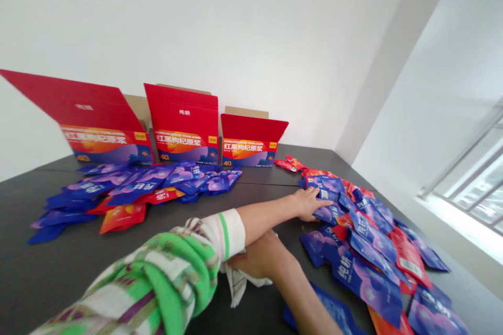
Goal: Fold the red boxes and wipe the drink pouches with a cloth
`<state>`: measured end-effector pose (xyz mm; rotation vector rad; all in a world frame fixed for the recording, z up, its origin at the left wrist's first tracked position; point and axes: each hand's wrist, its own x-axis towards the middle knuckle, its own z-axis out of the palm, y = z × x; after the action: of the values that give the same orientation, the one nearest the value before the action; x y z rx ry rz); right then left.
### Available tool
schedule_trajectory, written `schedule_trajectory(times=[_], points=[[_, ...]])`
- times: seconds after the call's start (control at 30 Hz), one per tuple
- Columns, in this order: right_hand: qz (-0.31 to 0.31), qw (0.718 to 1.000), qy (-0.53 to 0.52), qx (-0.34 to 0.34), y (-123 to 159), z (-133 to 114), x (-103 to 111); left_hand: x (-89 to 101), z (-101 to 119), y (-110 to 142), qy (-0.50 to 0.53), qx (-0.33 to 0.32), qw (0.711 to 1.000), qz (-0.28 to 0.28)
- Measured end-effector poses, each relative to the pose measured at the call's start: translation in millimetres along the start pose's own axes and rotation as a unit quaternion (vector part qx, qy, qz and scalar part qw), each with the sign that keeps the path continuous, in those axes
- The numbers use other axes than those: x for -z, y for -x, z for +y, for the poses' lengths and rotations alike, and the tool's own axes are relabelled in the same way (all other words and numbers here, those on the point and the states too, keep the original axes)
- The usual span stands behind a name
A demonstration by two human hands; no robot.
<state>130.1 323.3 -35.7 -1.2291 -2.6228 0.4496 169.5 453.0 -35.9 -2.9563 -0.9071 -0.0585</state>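
Observation:
My left arm, in a green, white and purple plaid sleeve, stretches across to the right. At its end my left hand (309, 203) rests on the near side of a pile of pouches, fingers apart. They touch a blue pouch (328, 184) with pale print; some fingertips are hard to make out. My right hand (257, 259) is below my left forearm, closed around a crumpled white cloth (238, 282) that hangs down over the table. Part of this hand is hidden behind the left cuff. A large blue pouch (365, 280) lies right of it.
Three open red-and-blue cartons, the left (106, 144), middle (186, 146) and right (248, 152), stand along the wall with lids raised. Before them a heap of blue pouches (141, 183) includes a few red ones (124, 217). More red pouches (288, 163) lie back right on the dark table (271, 199).

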Motion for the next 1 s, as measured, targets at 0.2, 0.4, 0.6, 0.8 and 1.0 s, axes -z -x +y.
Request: schedule_trajectory(times=[0.2, 0.4, 0.6, 0.8, 1.0], points=[[-0.022, 0.999, 0.017, -0.036, -3.6, 4.1, 2.3, 16.2, -4.7, 33.2, -0.09, -0.004, 0.993, 0.079], [-0.023, 0.988, 0.073, -0.13, -3.5, 8.8, 12.4, 52.8, -25.9, 157.4, -0.065, 0.102, 0.983, 0.135], [0.042, 0.956, 0.087, -0.278, -1.6, 20.8, 27.4, 32.8, -25.2, 294.8, 0.062, 0.299, 0.952, 0.006], [0.054, 0.977, 0.065, -0.196, -12.1, -10.7, -1.1, 1.8, 6.9, 322.5, 0.21, 0.322, 0.921, 0.06], [0.049, 0.986, 0.11, -0.111, -17.0, -47.2, -28.7, -8.6, 13.1, 313.6, 0.288, 0.269, 0.905, 0.161]])
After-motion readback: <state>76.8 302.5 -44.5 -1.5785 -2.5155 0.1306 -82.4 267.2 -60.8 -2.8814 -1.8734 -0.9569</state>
